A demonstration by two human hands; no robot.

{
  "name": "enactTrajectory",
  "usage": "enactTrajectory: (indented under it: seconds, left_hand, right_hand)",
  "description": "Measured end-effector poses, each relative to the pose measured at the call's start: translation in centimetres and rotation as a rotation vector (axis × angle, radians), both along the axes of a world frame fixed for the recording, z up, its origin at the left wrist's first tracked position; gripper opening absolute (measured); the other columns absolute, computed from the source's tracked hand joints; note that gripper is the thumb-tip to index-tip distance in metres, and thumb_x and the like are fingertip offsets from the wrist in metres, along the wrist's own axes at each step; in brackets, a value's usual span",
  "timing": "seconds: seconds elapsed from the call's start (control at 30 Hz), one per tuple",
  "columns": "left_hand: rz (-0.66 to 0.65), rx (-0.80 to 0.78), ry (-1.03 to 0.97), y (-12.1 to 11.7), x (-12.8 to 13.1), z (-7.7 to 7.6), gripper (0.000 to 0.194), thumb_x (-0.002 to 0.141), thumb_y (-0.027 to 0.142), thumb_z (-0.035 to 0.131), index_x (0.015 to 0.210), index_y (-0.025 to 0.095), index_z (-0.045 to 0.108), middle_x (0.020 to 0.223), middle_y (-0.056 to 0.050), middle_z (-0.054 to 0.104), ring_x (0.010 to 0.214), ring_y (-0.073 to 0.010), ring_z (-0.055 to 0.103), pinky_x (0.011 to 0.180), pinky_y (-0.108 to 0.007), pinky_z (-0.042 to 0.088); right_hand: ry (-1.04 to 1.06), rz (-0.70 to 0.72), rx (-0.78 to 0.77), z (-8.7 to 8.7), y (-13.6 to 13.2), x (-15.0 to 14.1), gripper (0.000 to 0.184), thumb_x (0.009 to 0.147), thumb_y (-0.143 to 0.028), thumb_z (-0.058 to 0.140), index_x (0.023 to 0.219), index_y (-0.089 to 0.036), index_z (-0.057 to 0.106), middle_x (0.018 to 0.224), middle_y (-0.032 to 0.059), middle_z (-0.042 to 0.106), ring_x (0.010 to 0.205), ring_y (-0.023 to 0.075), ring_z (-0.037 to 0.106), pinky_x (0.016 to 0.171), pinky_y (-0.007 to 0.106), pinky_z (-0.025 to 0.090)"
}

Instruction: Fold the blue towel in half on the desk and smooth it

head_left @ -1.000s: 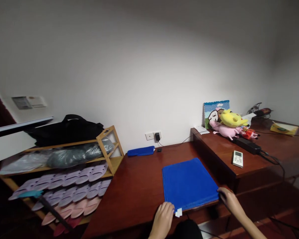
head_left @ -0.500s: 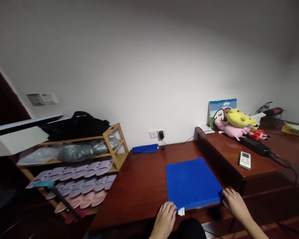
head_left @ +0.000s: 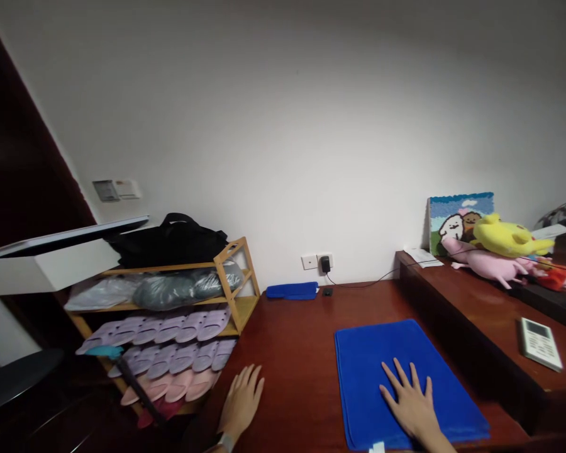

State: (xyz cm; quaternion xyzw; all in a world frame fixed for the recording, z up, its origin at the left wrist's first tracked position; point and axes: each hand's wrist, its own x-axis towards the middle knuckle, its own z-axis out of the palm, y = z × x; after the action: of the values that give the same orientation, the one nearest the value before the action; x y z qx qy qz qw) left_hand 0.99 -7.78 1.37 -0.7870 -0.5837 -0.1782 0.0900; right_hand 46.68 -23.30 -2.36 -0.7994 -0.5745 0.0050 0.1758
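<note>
A blue cloth [head_left: 368, 371], folded into a rough rectangle, lies flat on the reddish-brown desk [head_left: 287, 352], with a white tag at its near edge. My right hand [head_left: 411, 402] rests on the cloth, palm down, fingers spread wide. Left of the cloth, my left hand [head_left: 241, 399] lies on the bare desk near its left edge, fingers stretched out and holding nothing. Toward the wall lies a second blue cloth [head_left: 292, 290], folded into a narrow strip.
A raised desk section [head_left: 490, 314] on the right bears a white remote control [head_left: 540, 343], plush toys [head_left: 504, 238] and a picture [head_left: 460, 217]. On the left stands a wooden shoe rack [head_left: 231, 289] with slippers and a black bag [head_left: 172, 242]. A plugged-in adapter [head_left: 325, 263] trails a cable.
Both hands have let go of the cloth's near corners. My right hand has moved onto the cloth and spread; my left has shifted left onto the desk. The view has turned left.
</note>
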Motion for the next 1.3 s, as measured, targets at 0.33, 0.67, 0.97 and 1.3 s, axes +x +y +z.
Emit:
enactTrajectory:
  seconds: [0.33,0.67,0.97,1.3]
  left_hand:
    - [0.002,-0.034,0.002,3.7,-4.1,-4.3,0.054,0.094,0.043,0.039,0.141,0.025,0.06,0.15,-0.006,0.057,0.142,-0.0294,0.048,0.118,-0.053,0.035]
    - [-0.013,-0.018,0.014,2.9,-4.4,-4.2,0.051,0.097,0.043,0.042,0.143,0.028,0.058,0.15,-0.003,0.057,0.141,-0.0275,0.048,0.116,-0.052,0.038]
    - [0.021,0.015,0.05,1.8,-3.5,-3.2,0.047,0.099,0.038,0.043,0.143,0.028,0.058,0.149,-0.003,0.058,0.139,-0.027,0.05,0.113,-0.051,0.043]
    - [0.024,0.054,0.008,1.6,-3.9,-4.2,0.047,0.096,0.032,0.049,0.142,0.033,0.058,0.147,-0.001,0.06,0.135,-0.0286,0.055,0.11,-0.052,0.048]
  right_hand:
    - [-0.004,-0.056,-0.145,0.3,10.5,4.2,0.065,0.093,-0.073,0.033,0.154,-0.05,0.031,0.167,-0.0059,0.027,0.154,0.0401,0.014,0.116,0.076,0.011]
    - [-0.026,-0.047,-0.194,-0.2,21.8,10.9,0.068,0.093,-0.074,0.029,0.156,-0.048,0.028,0.168,-0.0009,0.025,0.152,0.0441,0.018,0.112,0.08,0.014]
    - [-0.057,-0.106,-0.352,1.5,24.9,13.5,0.066,0.092,-0.065,0.039,0.153,-0.041,0.042,0.166,0.0038,0.032,0.149,0.0464,0.026,0.113,0.077,0.019]
    - [-0.109,0.508,0.004,3.9,37.5,-12.0,0.061,0.098,-0.038,0.039,0.157,-0.02,0.039,0.167,0.0063,0.029,0.153,0.0255,0.025,0.124,0.04,0.021]
